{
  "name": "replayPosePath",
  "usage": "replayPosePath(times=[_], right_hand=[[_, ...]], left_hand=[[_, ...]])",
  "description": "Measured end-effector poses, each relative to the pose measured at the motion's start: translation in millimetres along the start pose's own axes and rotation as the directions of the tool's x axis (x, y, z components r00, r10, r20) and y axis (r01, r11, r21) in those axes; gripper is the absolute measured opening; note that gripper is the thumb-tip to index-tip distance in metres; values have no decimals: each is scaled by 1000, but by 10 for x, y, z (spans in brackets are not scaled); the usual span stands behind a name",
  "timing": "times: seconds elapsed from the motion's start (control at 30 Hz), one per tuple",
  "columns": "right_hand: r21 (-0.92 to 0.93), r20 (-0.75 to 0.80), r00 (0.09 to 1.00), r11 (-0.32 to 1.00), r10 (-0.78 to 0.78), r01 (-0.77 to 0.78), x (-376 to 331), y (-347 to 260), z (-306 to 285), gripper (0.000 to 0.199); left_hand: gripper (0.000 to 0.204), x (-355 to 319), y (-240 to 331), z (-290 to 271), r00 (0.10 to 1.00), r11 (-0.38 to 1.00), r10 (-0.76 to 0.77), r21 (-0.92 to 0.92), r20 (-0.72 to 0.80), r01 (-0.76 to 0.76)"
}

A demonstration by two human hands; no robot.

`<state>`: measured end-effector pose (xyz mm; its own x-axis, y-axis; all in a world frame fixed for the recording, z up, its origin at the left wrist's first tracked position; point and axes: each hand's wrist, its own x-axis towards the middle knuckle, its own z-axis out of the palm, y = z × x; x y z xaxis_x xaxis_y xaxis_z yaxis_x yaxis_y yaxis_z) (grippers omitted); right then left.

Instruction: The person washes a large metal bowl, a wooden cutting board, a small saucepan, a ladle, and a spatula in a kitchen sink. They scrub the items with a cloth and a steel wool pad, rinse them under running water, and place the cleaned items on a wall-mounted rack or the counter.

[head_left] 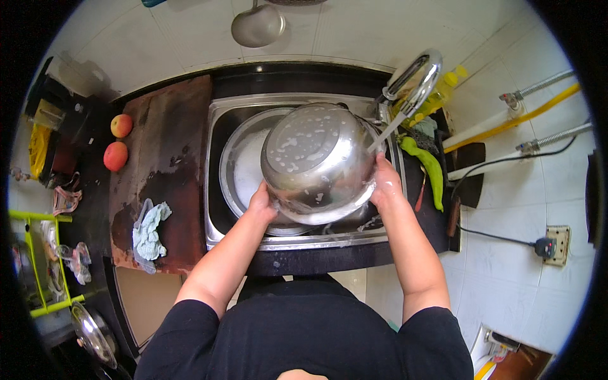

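left grip (261,204) and right grip (386,182) hold the wet steel bowl (307,149) near its rim. likely stiff, fairly light, slippery; the rim suits.

I'm standing in what is clearly a kitchen. A rectangular stainless-steel sink (354,239) is set in a glossy black counter (329,258), with a curved chrome tap (429,75) running water onto an upturned shiny round steel bowl (304,152). A rounded metal ladle (258,26) hangs against the pale tiled wall (183,38). Left of the sink lies a broad reddish-brown board (142,183), two red-and-yellow apples (115,156) by its edge; on the right, a long green pepper-like vegetable (432,174).
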<state>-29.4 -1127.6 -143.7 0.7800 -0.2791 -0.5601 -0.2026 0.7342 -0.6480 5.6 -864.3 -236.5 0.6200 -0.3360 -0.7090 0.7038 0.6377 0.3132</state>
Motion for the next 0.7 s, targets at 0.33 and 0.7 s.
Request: replayPosePath(times=[0.33,0.7], right_hand=[[-76,-125,984,990,-124,115,-597,27,459,56],[-283,106,954,911,-280,298,-756,-331,330,46]], left_hand=[[38,-6,-18,87,940,944,-324,-26,104,328],[40,51,-113,278,919,968,-189,-92,345,234]])
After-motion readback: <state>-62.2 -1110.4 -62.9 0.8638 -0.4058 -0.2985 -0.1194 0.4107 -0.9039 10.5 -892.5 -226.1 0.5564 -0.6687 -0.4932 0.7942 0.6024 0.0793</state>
